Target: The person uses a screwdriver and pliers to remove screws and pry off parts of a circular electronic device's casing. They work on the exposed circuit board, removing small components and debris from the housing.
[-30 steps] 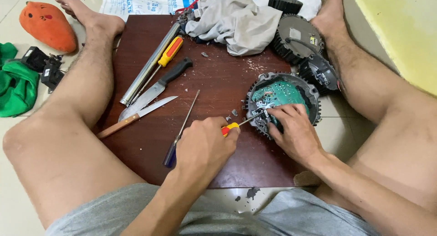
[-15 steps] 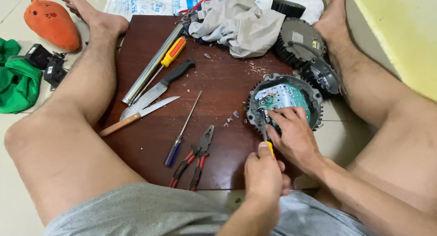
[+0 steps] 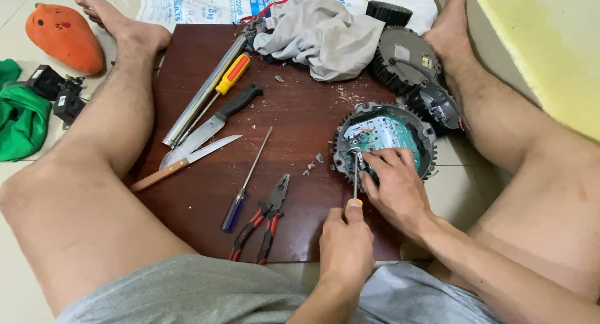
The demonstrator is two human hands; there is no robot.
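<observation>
The person sits on the floor with legs spread around a dark wooden board (image 3: 300, 118) that serves as a tabletop. At the right centre of the frame lies a round motor housing (image 3: 382, 139) with its cover off, a green circuit board showing inside. The right hand (image 3: 394, 186) rests on its lower rim, fingers curled over the edge and steadying it. The left hand (image 3: 347, 243), low in the frame, has its fingers closed around the yellow end of a small screwdriver (image 3: 355, 177), whose tip stands in the housing's left side.

Judging by the open housing and the crumbs of debris (image 3: 312, 164) scattered on the board beside it, the taking-apart looks well under way, though the circuit board is still seated inside.

Lying unused to the left are red-handled pliers (image 3: 259, 221), a blue-handled screwdriver (image 3: 244, 183), two knives (image 3: 200, 143), a metal tube (image 3: 203, 93) and a yellow-handled screwdriver (image 3: 231, 75). A grey cloth (image 3: 325, 33) sits at the top, with two more dark round motor parts (image 3: 406, 61) at upper right.
</observation>
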